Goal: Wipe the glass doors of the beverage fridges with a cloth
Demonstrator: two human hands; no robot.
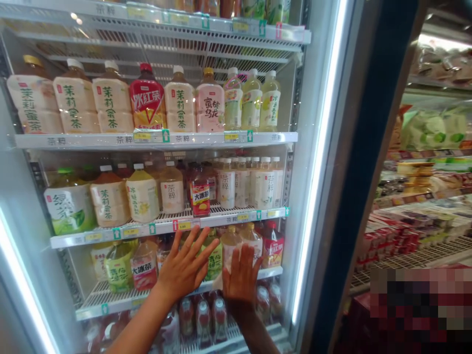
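My left hand (184, 270) is raised with its fingers spread, holding nothing. It is in front of the lower shelf, just below a dark red iced tea bottle (200, 191) on the shelf above. Beside it, my right hand (241, 280) is upright, fingers stretched, with bottles behind it. A small pale patch (218, 281) shows at its left edge; I cannot make out what it is. Partly hidden between the hands is a green tea bottle (214, 258). A pink-labelled bottle (143, 265) stands left of my left hand. I cannot tell whether either hand touches anything.
The drinks cooler has several wire shelves, with a price rail (206, 216) along the middle one. Large tea bottles (110, 101) line the shelf above. A bright light strip (320, 162) runs up the right side. Beyond a dark frame (368, 147) are shelves of packaged goods (438, 128).
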